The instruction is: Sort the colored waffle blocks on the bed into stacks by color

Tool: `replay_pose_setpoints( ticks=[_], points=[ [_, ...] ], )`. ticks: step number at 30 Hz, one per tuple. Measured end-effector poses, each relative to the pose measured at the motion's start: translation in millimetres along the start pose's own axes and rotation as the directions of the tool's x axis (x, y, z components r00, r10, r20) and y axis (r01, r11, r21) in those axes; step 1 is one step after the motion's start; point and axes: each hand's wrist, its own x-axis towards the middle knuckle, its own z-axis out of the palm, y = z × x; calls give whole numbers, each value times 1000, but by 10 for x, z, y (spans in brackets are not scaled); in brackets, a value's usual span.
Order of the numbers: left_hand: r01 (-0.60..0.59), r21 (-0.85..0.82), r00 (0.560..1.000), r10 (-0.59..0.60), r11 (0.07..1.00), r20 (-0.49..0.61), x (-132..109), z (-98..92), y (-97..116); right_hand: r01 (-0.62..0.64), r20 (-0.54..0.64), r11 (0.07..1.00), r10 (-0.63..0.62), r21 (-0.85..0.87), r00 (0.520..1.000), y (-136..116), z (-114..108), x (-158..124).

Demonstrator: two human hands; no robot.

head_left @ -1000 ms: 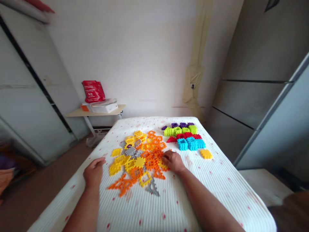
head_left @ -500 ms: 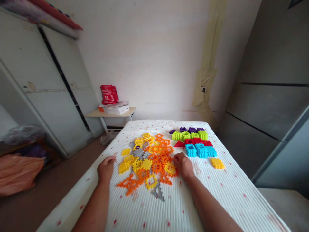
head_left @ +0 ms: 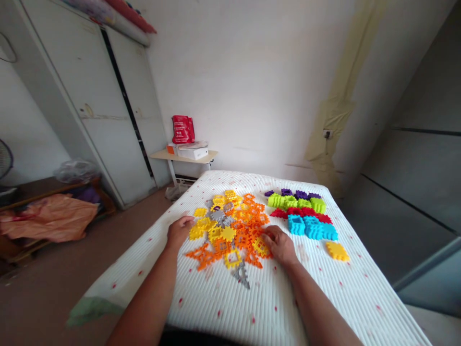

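A pile of interlocking plastic building tiles lies on the bed, with orange tiles (head_left: 242, 238), yellow tiles (head_left: 201, 225) and grey tiles (head_left: 218, 216) mixed together. My left hand (head_left: 178, 231) is at the pile's left edge beside the yellow ones, its fingers curled together; I see nothing in them. On the right edge, my right hand (head_left: 281, 244) has its thumb and fingers closed at the rim of a yellow window tile (head_left: 260, 247), whose right side they partly cover. A grey triangular tile (head_left: 242, 275) and a yellow square frame (head_left: 233, 258) lie at the near edge.
Sorted rows stand at the right: purple tiles (head_left: 301, 194), green tiles (head_left: 297, 203), red tiles (head_left: 306, 211) and blue tiles (head_left: 312, 228). One yellow-orange tile (head_left: 337, 251) lies apart, nearer me. A small table (head_left: 160, 154) holds a red bag (head_left: 183, 129). Wardrobes flank the bed (head_left: 320, 298).
The camera view has turned left, so the scene sits further right. My left hand has come closer to the yellow tiles. My right hand remains by the yellow window tile, fingers further over it.
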Motion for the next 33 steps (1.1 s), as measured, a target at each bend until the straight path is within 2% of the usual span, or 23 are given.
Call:
replay_pose_setpoints(
  ticks=[5, 8, 11, 14, 19, 23, 26, 29, 31, 33],
  points=[
    [-89, 19, 991, 87, 996, 104, -86, 32, 68, 129, 87, 991, -126, -35, 988, -53, 44, -29],
    [-140, 7, 975, 137, 990, 175, -136, 59, 115, 173, 93, 980, -164, -96, 982, -72, 99, -37],
    [-178, -10, 961, 176, 984, 214, -171, 87, 141, 161, 41, 978, -157, -129, 987, -35, 157, -22],
    [-198, -13, 956, 196, 980, 219, -185, 91, 148, 113, -61, 982, -123, -150, 991, 47, 189, 2],
    [-259, 36, 958, 252, 965, 137, -191, 33, 243, 106, -135, 959, -145, -262, 980, 31, 168, 2],
    [-362, 85, 926, 347, 928, 148, -200, 72, 465, 172, -60, 919, -206, -355, 977, -185, 190, -35],
    [-429, 212, 891, 371, 878, 263, -221, 190, 626, 266, 64, 887, -261, -377, 963, -325, 237, -58],
    [-471, 328, 855, 331, 819, 400, -249, 297, 687, 295, 120, 872, -269, -391, 956, -379, 261, -62],
    [-491, 293, 833, 345, 820, 432, -260, 316, 662, 286, 120, 873, -260, -396, 958, -379, 261, -60],
    [-522, 195, 809, 410, 830, 421, -265, 292, 604, 276, 110, 874, -254, -401, 961, -368, 259, -57]
  ],
)
